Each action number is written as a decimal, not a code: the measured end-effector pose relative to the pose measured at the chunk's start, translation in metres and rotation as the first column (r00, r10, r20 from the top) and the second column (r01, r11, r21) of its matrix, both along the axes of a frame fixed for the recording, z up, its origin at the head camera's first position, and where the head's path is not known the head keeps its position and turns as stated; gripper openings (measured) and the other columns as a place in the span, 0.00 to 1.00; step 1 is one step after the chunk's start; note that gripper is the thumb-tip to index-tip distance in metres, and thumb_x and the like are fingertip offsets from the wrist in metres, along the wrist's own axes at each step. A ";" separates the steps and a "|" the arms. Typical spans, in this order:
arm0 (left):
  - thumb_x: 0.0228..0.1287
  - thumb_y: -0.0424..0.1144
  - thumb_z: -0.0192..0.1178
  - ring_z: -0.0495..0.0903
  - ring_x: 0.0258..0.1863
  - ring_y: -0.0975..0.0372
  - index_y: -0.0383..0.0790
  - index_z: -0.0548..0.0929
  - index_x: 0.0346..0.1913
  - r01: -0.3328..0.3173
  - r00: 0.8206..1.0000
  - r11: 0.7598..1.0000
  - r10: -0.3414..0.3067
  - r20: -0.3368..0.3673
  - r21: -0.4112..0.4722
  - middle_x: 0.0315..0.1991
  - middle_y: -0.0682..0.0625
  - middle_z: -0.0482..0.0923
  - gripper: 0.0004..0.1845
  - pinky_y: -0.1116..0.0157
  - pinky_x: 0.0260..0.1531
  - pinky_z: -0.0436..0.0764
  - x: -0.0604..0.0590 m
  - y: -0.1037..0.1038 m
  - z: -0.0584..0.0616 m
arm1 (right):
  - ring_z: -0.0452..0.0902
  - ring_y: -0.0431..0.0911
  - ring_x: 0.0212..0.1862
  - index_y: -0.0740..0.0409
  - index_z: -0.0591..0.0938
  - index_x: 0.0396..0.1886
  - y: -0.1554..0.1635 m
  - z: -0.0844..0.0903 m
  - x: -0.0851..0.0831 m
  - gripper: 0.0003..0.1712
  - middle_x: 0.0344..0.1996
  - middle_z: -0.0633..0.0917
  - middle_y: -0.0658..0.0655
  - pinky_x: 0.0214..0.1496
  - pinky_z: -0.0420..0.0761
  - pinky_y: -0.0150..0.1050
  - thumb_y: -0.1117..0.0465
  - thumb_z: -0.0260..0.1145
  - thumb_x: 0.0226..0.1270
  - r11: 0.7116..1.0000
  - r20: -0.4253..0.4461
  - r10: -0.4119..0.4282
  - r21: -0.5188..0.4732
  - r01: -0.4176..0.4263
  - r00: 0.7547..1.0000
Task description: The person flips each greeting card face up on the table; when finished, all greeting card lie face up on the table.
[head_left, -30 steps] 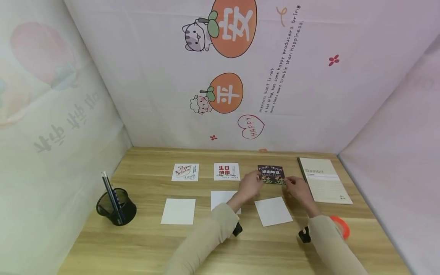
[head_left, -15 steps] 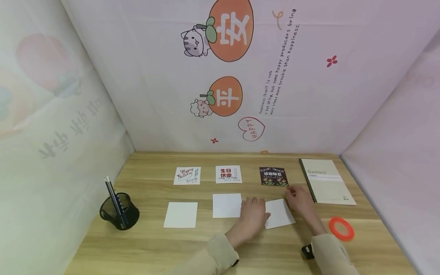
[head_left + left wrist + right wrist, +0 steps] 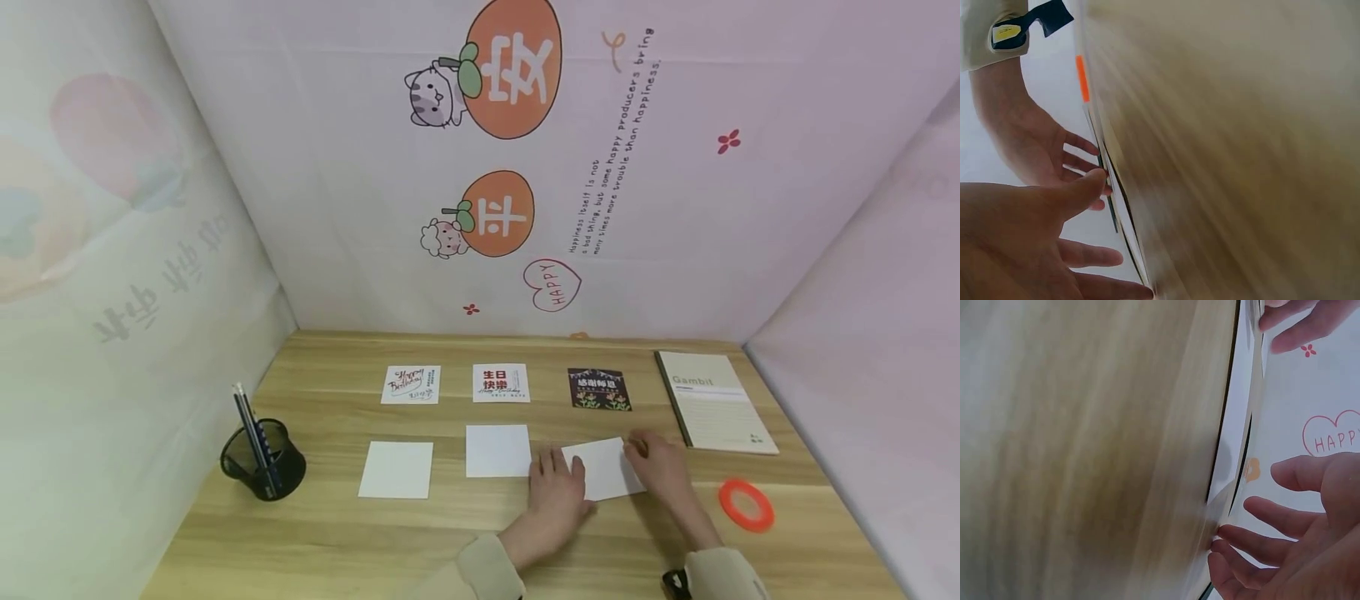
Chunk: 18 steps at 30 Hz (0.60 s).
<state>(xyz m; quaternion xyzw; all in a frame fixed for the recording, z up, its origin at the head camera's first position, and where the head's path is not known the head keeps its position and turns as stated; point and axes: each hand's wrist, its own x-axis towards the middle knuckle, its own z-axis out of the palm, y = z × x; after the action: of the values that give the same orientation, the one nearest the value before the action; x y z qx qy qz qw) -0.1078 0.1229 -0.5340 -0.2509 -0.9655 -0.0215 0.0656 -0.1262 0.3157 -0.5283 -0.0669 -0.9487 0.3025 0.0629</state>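
- The left hand (image 3: 557, 492) lies flat on the wooden table (image 3: 337, 542), fingers straight and slightly spread, its fingertips on the left edge of the right-hand blank white card (image 3: 602, 468); it grasps nothing
- The right hand (image 3: 662, 467) rests at that card's right edge, fingers relaxed and touching the upper right corner; it is released too, not pinching the card as far as the head view shows
- The card lies flat and a little skewed between the two hands, in the near row, just below the dark greeting card (image 3: 598, 389)
- Left of it in the near row lie a middle blank card (image 3: 497, 451), close to the left hand, and a further blank card (image 3: 396, 470) well apart
- In the far row sit the dark card, a white card with red Chinese characters (image 3: 500, 383) and a white "Happy Birthday" card (image 3: 410, 385)
- A "Gambit" notebook (image 3: 715, 402) lies near the right hand, on its far right side
- An orange ring (image 3: 746, 504) lies to the right of the right forearm
- A black mesh pen cup (image 3: 264, 461) holding pencils stands well to the left
- Nothing lies on top of the card apart from the fingertips at its edges
- The wrist views are blurred; the left wrist view shows the left hand (image 3: 1035, 244) with fingers extended and the right hand (image 3: 1041, 150) open beyond it, and the right wrist view shows the right hand (image 3: 1291, 550) with straight fingers at the table's surface
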 end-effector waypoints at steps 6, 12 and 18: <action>0.51 0.65 0.64 0.71 0.60 0.45 0.46 0.76 0.62 -0.002 0.998 0.999 0.004 0.060 -0.034 0.60 0.36 0.74 0.39 0.50 0.54 0.74 0.001 0.005 0.000 | 0.75 0.69 0.51 0.74 0.76 0.54 -0.002 0.002 0.005 0.22 0.49 0.78 0.76 0.52 0.73 0.61 0.61 0.60 0.67 1.000 0.017 0.002 -0.005 -0.002 1.000; 0.49 0.66 0.65 0.72 0.59 0.46 0.47 0.76 0.60 -0.011 1.000 0.998 0.012 0.024 -0.058 0.58 0.38 0.76 0.38 0.51 0.52 0.74 0.000 0.009 -0.001 | 0.72 0.71 0.53 0.73 0.77 0.54 -0.004 0.004 0.007 0.22 0.51 0.77 0.77 0.55 0.71 0.62 0.61 0.60 0.67 1.000 0.012 0.002 -0.015 -0.002 1.000; 0.49 0.66 0.65 0.72 0.57 0.48 0.49 0.74 0.62 0.008 1.000 0.998 -0.008 0.006 -0.064 0.57 0.40 0.76 0.39 0.53 0.51 0.75 -0.008 0.008 -0.002 | 0.71 0.70 0.56 0.73 0.74 0.57 -0.005 0.002 0.009 0.23 0.54 0.75 0.77 0.58 0.70 0.62 0.60 0.59 0.69 0.998 0.048 0.009 -0.059 -0.006 0.999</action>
<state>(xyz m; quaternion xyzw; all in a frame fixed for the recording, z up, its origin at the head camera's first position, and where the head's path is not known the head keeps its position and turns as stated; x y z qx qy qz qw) -0.1156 0.1314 -0.5363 -0.2567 -0.9649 0.0083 0.0546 -0.1176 0.3110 -0.5263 -0.0724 -0.9409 0.3289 0.0368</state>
